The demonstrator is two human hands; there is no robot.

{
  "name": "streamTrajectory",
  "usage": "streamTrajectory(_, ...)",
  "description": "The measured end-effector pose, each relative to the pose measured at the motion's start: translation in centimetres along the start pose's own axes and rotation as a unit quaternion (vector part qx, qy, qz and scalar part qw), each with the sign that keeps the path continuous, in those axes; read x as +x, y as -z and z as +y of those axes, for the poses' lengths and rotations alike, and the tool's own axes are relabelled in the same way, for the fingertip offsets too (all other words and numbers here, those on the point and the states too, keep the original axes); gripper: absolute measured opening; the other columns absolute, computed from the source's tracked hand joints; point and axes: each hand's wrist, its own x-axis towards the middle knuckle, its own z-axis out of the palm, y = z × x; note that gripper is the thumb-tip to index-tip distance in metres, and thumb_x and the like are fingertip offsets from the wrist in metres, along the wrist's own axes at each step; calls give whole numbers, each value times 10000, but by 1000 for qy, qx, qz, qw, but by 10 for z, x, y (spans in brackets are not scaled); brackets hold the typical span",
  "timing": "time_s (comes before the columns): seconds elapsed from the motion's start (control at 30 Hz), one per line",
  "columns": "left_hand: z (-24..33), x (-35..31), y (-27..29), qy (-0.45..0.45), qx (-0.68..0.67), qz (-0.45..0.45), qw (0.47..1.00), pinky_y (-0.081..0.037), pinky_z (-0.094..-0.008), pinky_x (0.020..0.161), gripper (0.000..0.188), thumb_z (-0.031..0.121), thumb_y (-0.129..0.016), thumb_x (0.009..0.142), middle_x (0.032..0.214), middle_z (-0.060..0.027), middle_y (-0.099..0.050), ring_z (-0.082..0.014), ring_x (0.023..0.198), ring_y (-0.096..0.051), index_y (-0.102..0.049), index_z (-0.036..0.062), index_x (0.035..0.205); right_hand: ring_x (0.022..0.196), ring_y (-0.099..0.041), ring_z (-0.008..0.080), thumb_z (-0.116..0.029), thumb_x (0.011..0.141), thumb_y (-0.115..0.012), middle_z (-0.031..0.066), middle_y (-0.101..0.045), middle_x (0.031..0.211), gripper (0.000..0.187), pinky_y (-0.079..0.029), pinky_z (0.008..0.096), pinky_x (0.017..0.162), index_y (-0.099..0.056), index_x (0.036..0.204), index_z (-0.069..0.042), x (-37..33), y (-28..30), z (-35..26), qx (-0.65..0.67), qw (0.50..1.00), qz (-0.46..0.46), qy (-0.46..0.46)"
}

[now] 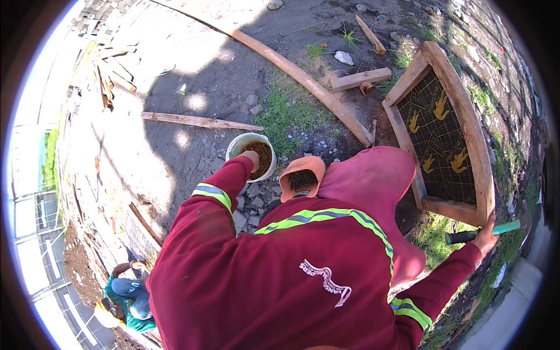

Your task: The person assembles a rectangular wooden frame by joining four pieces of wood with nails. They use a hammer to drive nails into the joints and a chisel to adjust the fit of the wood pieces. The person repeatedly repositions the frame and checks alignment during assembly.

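My left hand reaches into a pale bucket holding thin brown pieces that look like nails; its fingers are hidden. On the far right, my right hand is wrapped round a black and turquoise tool handle; no tool head can be made out. That hand is beside the lower corner of a wooden frame with a dark, yellow-printed panel, standing tilted. Between the bucket and my pink trouser leg is an orange cap-like item with a dark inside.
A long pole crosses the ground ahead. Short timbers, a pointed plank and stones lie around. More wood scraps are at far left. Another person in green crouches at lower left.
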Motion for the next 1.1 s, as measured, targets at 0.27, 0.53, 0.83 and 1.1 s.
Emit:
streamTrajectory(0.27,21,10,-1,7,24,0,1000,-513,-436,886,254,146,-653,794,1059,-211,-678,-346,1018,-654,-707,26,1012,751,-596,106,-209,857,-739,46,-666,849,296,-481,262,698,-606,985,22,-32,-24,-37,-97,992,81,-13)
streamTrajectory(0.53,16,-9,41,-11,37,69,997,-503,-446,892,249,205,-676,813,1011,-200,-687,-365,1005,-648,-694,22,981,698,-580,101,-201,843,-741,42,-659,805,259,-485,274,654,-575,904,-11,-48,-37,-57,-33,997,76,5)
streamTrajectory(0.83,60,-92,160,-214,-700,-124,670,-546,-258,600,115,49,-636,898,834,-112,-671,-164,722,-674,-525,40,867,713,-596,121,-247,817,-751,56,-646,766,307,-498,304,678,-586,913,-7,-45,-39,-40,-61,995,83,1)
streamTrajectory(1.1,142,-172,203,-425,-100,-192,879,-522,-336,742,183,63,-614,876,893,-89,-675,-182,797,-652,-624,18,1053,710,-606,110,-142,838,-730,54,-666,773,197,-499,280,674,-581,872,-18,-48,-47,-34,18,995,98,13)
